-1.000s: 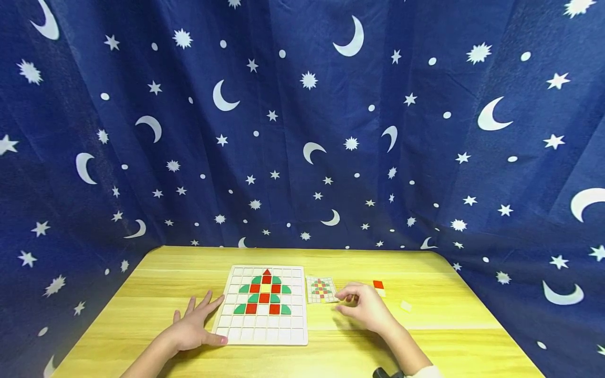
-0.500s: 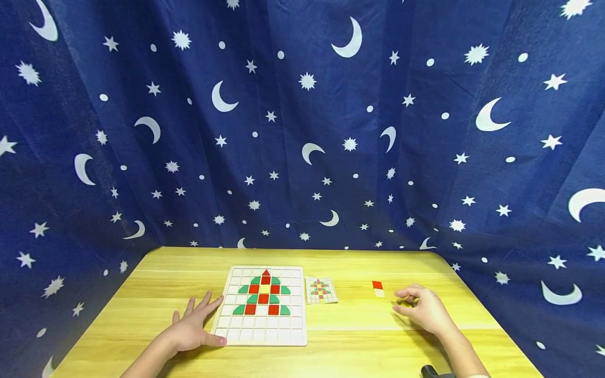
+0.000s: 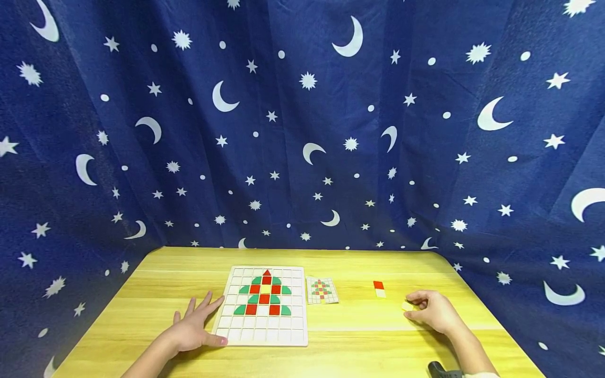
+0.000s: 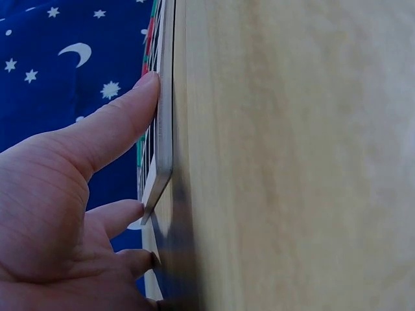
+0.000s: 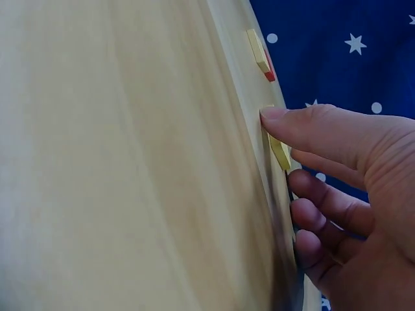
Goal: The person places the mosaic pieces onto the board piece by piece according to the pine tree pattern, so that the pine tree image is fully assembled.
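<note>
A white gridded board point(image 3: 257, 336) lies left of centre, bearing red, green and yellow tiles arranged as a tree. My left hand point(image 3: 191, 328) rests at its left edge, fingers spread; in the left wrist view the thumb point(image 4: 123, 120) touches the board's rim. On the right of the table, my right hand point(image 3: 434, 311) pinches a yellow tile point(image 5: 280, 153) between thumb and forefinger, low at the tabletop. A pale tile point(image 3: 407, 306) shows beside it at the fingertips. The other right fingers are curled.
A pattern card point(image 3: 322, 290) with a small tree picture lies just right of the board. Between card and right hand sit a red tile point(image 3: 378, 285) and a cream tile point(image 3: 380, 294), touching. A blue curtain point(image 3: 302, 131) stands behind the wooden table point(image 3: 198, 257).
The right hand has moved from beside the card to the right, then slightly farther right, down to the pale tile. My left hand and the board have stayed put.
</note>
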Demonstrator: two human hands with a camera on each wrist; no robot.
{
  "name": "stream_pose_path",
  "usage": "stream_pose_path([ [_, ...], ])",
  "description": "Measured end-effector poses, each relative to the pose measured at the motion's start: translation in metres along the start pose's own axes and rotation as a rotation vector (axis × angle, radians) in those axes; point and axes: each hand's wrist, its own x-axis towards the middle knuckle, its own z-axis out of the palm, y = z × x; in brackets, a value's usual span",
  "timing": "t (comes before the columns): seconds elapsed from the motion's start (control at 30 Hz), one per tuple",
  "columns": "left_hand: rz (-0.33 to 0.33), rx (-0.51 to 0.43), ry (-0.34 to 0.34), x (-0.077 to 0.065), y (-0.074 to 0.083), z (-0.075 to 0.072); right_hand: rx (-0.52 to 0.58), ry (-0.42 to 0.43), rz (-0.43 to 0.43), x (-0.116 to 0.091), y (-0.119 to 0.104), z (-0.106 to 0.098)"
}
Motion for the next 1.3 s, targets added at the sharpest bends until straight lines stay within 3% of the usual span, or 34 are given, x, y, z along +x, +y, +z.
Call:
stream_pose_path([
  [0.27,-0.003,-0.008,-0.016,-0.003,0.006,-0.003,-0.035,0.022,0.034,-0.002,0.003,-0.001],
  [0.73,0.006,-0.037,0.005,0.003,-0.008,0.001,-0.064,0.026,-0.068,-0.002,-0.001,0.003],
  [1.0,0.001,-0.01,0.01,-0.006,0.011,-0.005,0.022,-0.025,-0.193,-0.002,-0.023,0.02],
  [1.17,-0.008,-0.028,0.004,-0.004,0.007,-0.004,0.097,-0.07,-0.265,0.002,-0.046,0.036],
  [1.3,-0.005,-0.032,-0.022,-0.008,0.014,-0.008,0.158,-0.092,-0.312,0.003,-0.07,0.051],
])
